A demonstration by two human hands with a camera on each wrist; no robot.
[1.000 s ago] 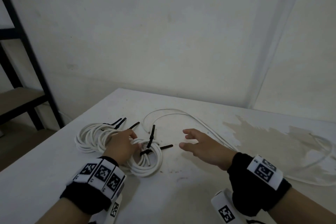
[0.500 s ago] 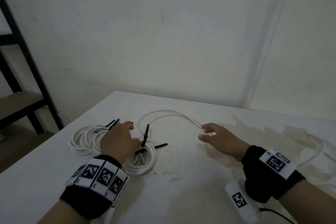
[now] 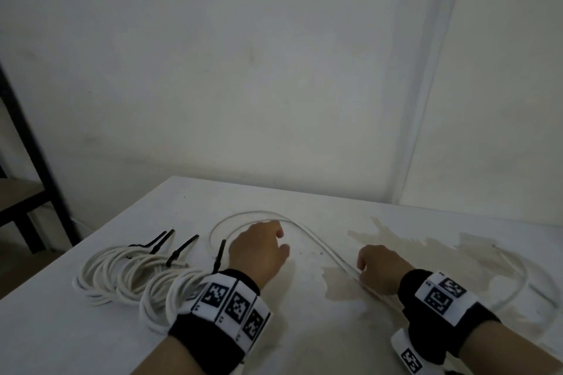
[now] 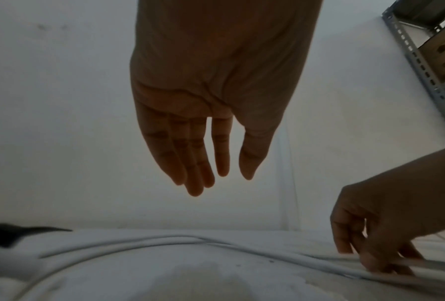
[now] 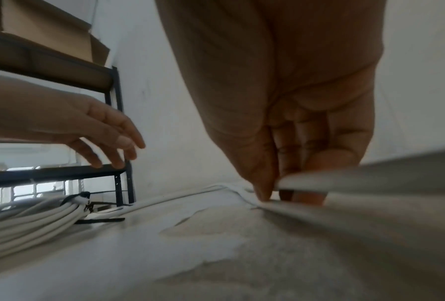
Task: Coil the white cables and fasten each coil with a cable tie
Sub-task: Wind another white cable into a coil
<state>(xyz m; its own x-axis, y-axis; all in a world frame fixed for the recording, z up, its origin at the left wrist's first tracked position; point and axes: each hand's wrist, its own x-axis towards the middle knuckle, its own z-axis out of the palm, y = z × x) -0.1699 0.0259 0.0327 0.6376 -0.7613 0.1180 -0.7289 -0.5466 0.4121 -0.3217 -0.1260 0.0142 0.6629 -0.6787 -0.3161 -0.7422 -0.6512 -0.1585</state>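
While right hand (image 3: 379, 269) pinches loose cable (image 3: 323, 245), left hand (image 3: 259, 250) hovers flat.

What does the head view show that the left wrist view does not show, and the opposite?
Only the head view shows the row of tied coils with their black cable ties, the far loop of the loose cable and the stain on the table.

Only the left wrist view shows the palm side of the left hand, its fingers straight and holding nothing, and a grey metal shelf post.

Both show the right hand pinching the loose cable against the table, and the left hand hovering above it.
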